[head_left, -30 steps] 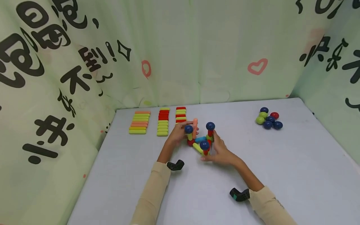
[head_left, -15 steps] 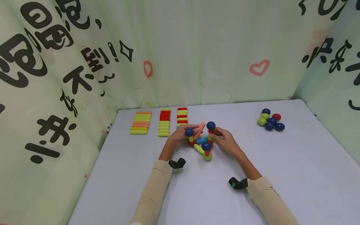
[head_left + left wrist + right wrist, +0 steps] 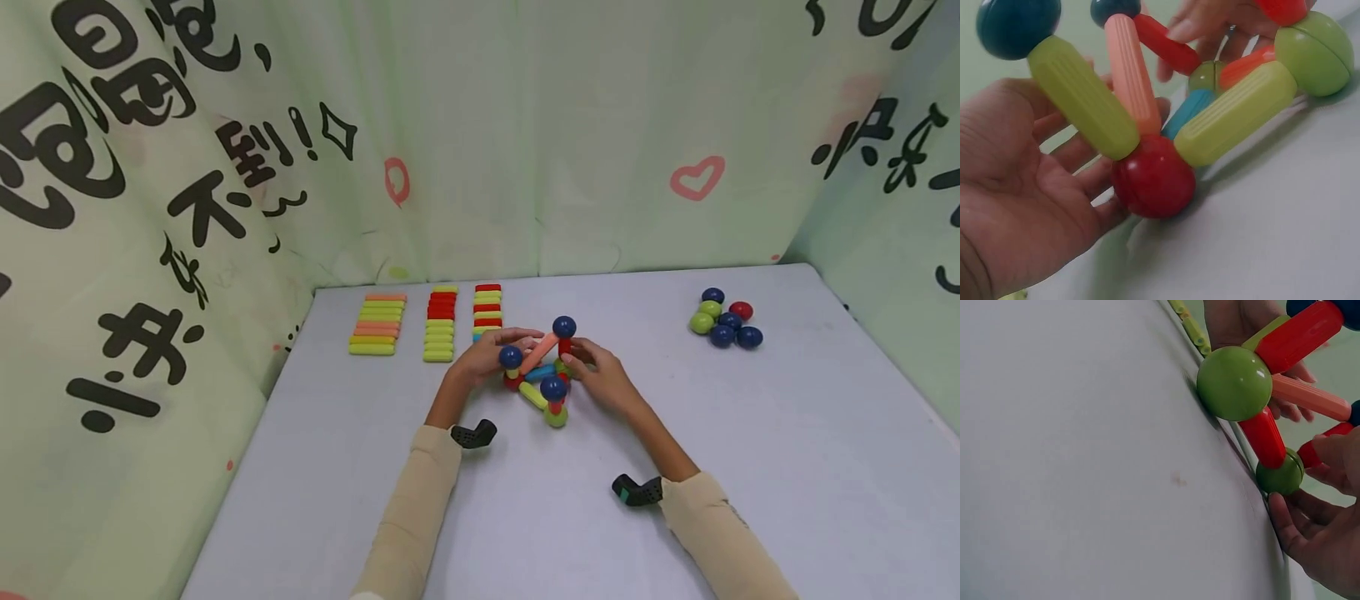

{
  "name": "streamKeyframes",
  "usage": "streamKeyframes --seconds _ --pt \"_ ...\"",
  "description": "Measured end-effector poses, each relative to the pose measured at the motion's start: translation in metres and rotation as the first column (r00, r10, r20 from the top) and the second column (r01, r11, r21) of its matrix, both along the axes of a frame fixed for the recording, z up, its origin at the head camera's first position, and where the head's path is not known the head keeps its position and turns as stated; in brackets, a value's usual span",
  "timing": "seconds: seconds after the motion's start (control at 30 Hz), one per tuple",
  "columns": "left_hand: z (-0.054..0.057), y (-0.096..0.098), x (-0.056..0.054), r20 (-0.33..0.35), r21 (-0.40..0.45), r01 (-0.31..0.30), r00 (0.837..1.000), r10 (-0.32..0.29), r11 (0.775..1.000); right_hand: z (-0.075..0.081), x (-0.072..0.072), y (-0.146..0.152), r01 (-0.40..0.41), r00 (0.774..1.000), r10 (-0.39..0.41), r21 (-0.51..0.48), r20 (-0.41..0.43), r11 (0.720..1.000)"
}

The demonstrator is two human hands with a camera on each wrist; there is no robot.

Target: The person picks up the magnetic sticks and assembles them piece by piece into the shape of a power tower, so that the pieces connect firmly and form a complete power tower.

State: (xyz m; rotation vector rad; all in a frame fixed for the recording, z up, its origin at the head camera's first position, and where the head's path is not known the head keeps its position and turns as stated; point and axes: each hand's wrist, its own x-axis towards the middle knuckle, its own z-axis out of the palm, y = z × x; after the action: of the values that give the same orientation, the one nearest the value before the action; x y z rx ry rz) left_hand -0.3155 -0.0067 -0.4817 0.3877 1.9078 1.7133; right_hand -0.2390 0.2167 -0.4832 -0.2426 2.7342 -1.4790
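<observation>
Between both hands stands a frame of plastic balls and ribbed sticks. An orange stick (image 3: 539, 353) slants from its dark red ball (image 3: 1154, 176) up to the far blue ball (image 3: 564, 327). My left hand (image 3: 483, 360) lies around the left side, fingers extended behind the orange and yellow-green sticks (image 3: 1082, 97), one finger touching the red ball. My right hand (image 3: 602, 379) pinches the far upright red stick (image 3: 1166, 45), and a lower finger touches the green ball (image 3: 1280, 472) beneath it. Another green ball (image 3: 556, 417) forms the near corner, topped by a red stick and blue ball (image 3: 553, 387).
Three stacks of sticks, the left stack (image 3: 377, 325), middle stack (image 3: 439, 325) and right stack (image 3: 488, 307), lie at the table's back left. Loose blue, green and red balls (image 3: 722, 336) cluster at the back right. A printed curtain (image 3: 600, 142) hangs behind the table.
The orange stick, upright beside my left hand earlier, has tilted right so its upper end meets the far blue ball. My right hand has moved from the near corner to the far red stick.
</observation>
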Motion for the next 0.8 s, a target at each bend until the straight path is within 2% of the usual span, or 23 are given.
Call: streamKeyframes --seconds 0.1,0.13,0.2,0.23,0.3,0.37,0.4,0.43,0.47,0.5,0.53,0.6,0.7,0.8 --pt "0.001 -0.013 0.002 -0.098 0.003 -0.115 0.989 0.115 0.993 -0.002 0.007 0.005 -0.038 0.999 0.038 0.002 0.021 0.999" --pt "0.003 -0.019 0.004 -0.139 0.003 -0.168 0.976 0.167 0.986 -0.002 0.010 0.007 -0.061 0.998 0.061 -0.008 0.029 0.998" --pt "0.007 -0.037 0.007 -0.228 -0.015 -0.293 0.932 0.282 0.956 -0.002 0.017 0.010 -0.120 0.991 0.122 -0.034 0.054 0.992" --pt "0.009 -0.048 0.008 -0.281 -0.030 -0.358 0.899 0.336 0.933 -0.002 0.021 0.011 -0.152 0.985 0.155 -0.046 0.069 0.987" --pt "0.012 -0.072 0.011 -0.398 -0.082 -0.487 0.816 0.419 0.870 -0.002 0.029 0.012 -0.207 0.972 0.213 -0.063 0.101 0.976" --pt "0.013 -0.097 0.014 -0.509 -0.151 -0.604 0.727 0.462 0.783 -0.001 0.036 0.009 -0.250 0.960 0.255 -0.051 0.113 0.967" --pt "0.012 -0.109 0.016 -0.561 -0.189 -0.656 0.683 0.469 0.730 -0.001 0.039 0.006 -0.258 0.959 0.261 -0.034 0.114 0.965" --pt "0.011 -0.121 0.017 -0.603 -0.230 -0.697 0.649 0.463 0.679 -0.001 0.042 0.003 -0.255 0.960 0.256 -0.020 0.113 0.967" --pt "0.010 -0.131 0.019 -0.629 -0.271 -0.727 0.630 0.455 0.631 -0.001 0.045 -0.001 -0.242 0.965 0.241 0.000 0.108 0.970" --pt "0.008 -0.140 0.021 -0.648 -0.316 -0.748 0.619 0.443 0.583 -0.001 0.047 -0.005 -0.224 0.970 0.221 0.023 0.098 0.974" --pt "0.006 -0.148 0.023 -0.664 -0.359 -0.761 0.616 0.425 0.541 -0.001 0.048 -0.010 -0.201 0.976 0.197 0.043 0.088 0.979" --pt "0.002 -0.161 0.026 -0.677 -0.442 -0.763 0.629 0.382 0.472 -0.002 0.049 -0.019 -0.139 0.989 0.135 0.070 0.062 0.988" --pt "-0.003 -0.170 0.027 -0.688 -0.504 -0.749 0.649 0.324 0.430 -0.005 0.048 -0.032 -0.034 0.999 0.031 0.106 0.030 0.994" --pt "-0.006 -0.174 0.027 -0.713 -0.514 -0.750 0.643 0.280 0.417 -0.007 0.047 -0.042 0.037 0.999 -0.039 0.123 0.017 0.992"
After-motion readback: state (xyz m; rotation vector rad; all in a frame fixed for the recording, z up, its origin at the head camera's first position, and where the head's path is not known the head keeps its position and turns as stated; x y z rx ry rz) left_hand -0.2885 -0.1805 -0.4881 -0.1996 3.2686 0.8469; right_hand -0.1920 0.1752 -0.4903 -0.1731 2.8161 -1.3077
